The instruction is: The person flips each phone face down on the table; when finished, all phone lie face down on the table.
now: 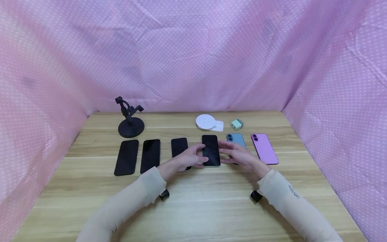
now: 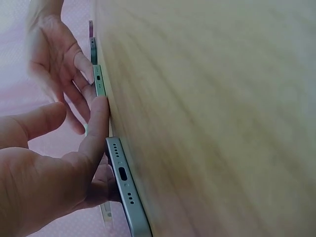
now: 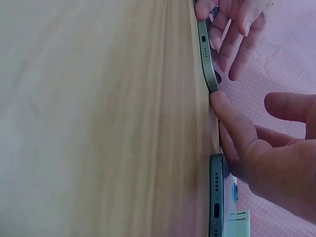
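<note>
A phone (image 1: 210, 151) with a dark screen lies face up on the table between my two hands. My left hand (image 1: 190, 157) is at its left side, thumb and fingers spread, with one finger reaching the phone's lower edge. That hand also passes over another face-up phone (image 1: 179, 145), partly covering it. At the other side, my right hand (image 1: 237, 155) has its fingertips right at the middle phone's right edge; in the right wrist view a fingertip meets the phone's corner (image 3: 213, 81). Beneath the right hand lies a blue phone (image 1: 239, 138), camera side up and half hidden.
Two dark-screened phones, one far left (image 1: 126, 158) and one beside it (image 1: 150, 155), lie in the same row. A purple phone (image 1: 265, 149) ends it at right. Behind stand a black phone stand (image 1: 131, 127), a white disc (image 1: 205, 121) over a white card (image 1: 219, 126), and a green charger plug (image 1: 236, 124).
</note>
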`<action>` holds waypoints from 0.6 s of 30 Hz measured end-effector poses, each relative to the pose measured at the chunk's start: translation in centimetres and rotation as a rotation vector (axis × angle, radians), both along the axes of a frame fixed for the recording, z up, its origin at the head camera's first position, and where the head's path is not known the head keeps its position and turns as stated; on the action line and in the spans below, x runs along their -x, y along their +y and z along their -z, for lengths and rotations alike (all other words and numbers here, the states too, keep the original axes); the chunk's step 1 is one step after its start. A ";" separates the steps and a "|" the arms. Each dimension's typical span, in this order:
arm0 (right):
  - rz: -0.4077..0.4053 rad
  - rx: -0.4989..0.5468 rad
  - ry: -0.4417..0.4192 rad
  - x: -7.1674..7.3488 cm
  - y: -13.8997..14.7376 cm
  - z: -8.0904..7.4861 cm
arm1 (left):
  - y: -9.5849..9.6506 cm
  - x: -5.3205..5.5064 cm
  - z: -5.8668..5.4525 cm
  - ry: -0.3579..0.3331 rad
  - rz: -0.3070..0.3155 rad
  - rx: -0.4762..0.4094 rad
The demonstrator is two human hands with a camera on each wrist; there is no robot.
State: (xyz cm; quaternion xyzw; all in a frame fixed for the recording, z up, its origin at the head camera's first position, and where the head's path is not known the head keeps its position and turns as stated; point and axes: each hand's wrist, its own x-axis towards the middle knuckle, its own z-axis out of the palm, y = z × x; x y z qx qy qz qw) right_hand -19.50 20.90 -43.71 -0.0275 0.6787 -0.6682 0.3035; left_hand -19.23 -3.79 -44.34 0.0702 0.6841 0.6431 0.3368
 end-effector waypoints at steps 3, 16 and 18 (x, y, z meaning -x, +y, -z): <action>-0.003 0.001 0.001 0.0 -0.1 0.1 | -0.2 -0.1 0.1 0.003 -0.002 0.005; -0.052 0.114 -0.046 0.2 0.0 -0.6 | -0.9 0.0 -0.6 0.026 0.050 0.021; -0.052 0.132 -0.060 0.2 0.2 -0.7 | -0.6 0.1 -0.6 0.026 0.053 0.016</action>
